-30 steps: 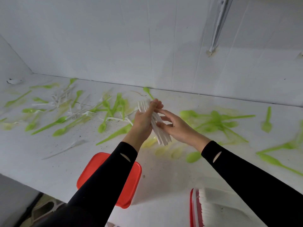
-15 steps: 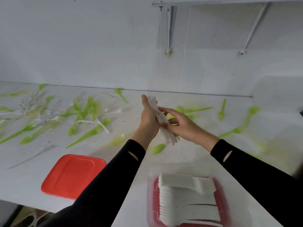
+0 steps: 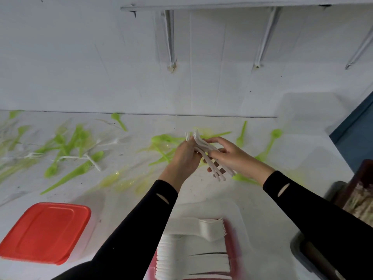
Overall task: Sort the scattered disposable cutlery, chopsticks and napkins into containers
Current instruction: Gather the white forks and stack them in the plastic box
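Above the white, speckled desk (image 3: pixel 252 199), mid-air: one bundle of thin white plastic forks (image 3: pixel 217 172), tines up and away, handles fanned downward.
Left hand (image 3: pixel 183 158): palm turned inward, fingers curled round the bundle's upper part.
Right hand (image 3: pixel 232 156): fingers bent over the handles from the right, gripping them.
Near edge: red-rimmed container (image 3: pixel 232 239) holding flat stacked rows of white forks (image 3: pixel 191 257).
Left of it: red rounded-square lid (image 3: pixel 44 231), smooth, lying flat.
Farther back: translucent green plastic cutlery (image 3: pixel 76 142), scattered, blurred.
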Demonstrator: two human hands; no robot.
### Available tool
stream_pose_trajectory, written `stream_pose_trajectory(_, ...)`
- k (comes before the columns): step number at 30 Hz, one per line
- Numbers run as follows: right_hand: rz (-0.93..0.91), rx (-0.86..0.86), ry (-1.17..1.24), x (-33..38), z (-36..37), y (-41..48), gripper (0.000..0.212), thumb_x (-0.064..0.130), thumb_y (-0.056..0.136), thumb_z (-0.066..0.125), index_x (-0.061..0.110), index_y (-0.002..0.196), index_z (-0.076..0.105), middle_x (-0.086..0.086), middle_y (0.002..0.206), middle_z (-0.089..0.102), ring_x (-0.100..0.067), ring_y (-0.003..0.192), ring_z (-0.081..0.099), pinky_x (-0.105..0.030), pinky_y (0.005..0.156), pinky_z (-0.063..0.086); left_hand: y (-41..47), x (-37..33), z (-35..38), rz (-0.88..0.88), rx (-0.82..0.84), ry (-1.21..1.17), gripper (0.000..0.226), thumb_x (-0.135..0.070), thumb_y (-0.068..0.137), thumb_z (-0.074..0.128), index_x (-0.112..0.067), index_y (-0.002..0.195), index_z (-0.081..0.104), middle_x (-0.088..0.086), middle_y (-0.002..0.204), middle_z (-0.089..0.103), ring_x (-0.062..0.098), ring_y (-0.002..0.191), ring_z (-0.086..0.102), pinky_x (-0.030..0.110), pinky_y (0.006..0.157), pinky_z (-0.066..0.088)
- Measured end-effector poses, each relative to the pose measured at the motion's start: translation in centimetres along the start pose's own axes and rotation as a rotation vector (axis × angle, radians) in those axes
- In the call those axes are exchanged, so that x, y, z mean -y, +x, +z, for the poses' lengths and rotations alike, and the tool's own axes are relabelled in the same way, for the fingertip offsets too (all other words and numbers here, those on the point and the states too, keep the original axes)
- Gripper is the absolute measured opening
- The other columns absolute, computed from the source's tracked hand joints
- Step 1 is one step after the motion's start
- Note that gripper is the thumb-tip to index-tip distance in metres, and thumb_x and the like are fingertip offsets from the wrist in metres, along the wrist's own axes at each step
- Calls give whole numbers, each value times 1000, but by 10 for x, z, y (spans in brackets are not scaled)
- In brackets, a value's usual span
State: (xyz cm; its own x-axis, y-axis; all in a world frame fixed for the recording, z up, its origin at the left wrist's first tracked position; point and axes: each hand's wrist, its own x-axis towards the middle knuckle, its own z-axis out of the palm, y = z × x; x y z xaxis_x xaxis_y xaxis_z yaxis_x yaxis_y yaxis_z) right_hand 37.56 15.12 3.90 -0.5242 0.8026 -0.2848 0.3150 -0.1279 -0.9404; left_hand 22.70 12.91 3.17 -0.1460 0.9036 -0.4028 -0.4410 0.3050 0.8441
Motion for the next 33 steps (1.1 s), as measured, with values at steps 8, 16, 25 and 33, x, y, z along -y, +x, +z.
stream_pose_trajectory(8, 25, 99, 87, -19, -14, -2, 32, 16, 99, 58, 31, 127, 52, -13, 106, 72, -38, 87, 72, -47, 78, 59, 0, 9, 6, -48, 1, -33, 52, -41, 105, 34, 6, 116, 52, 27, 112, 57, 39, 100, 53, 47, 90, 37)
stream_pose_trajectory(16, 23, 104, 109, -24, -6, -1, 50, 20, 85, 77, 27, 125, 49, -11, 101, 72, -35, 84, 73, -50, 70, 60, 5, 12, 4, -87, 30, 30, 39, -23, 106, 36, 6, 129, 47, 25, 121, 56, 45, 119, 56, 47, 99, 47)
stream_pose_trajectory(25, -9, 124, 135, -20, -23, 1, 55, 6, 91, 67, 30, 136, 47, -16, 105, 73, -36, 91, 72, -46, 77, 60, 8, 15, -1, 12, 152, -3, 38, -20, 108, 30, 8, 114, 55, 25, 107, 59, 32, 93, 64, 36, 80, 49)
stream_pose_trajectory(33, -25, 147, 140, -25, -21, 1, 54, 12, 95, 63, 32, 142, 45, -18, 106, 71, -35, 89, 72, -45, 77, 59, 9, 16, -4, 33, 201, -66, 58, -41, 98, 45, 10, 122, 53, 22, 114, 64, 34, 110, 64, 39, 96, 52)
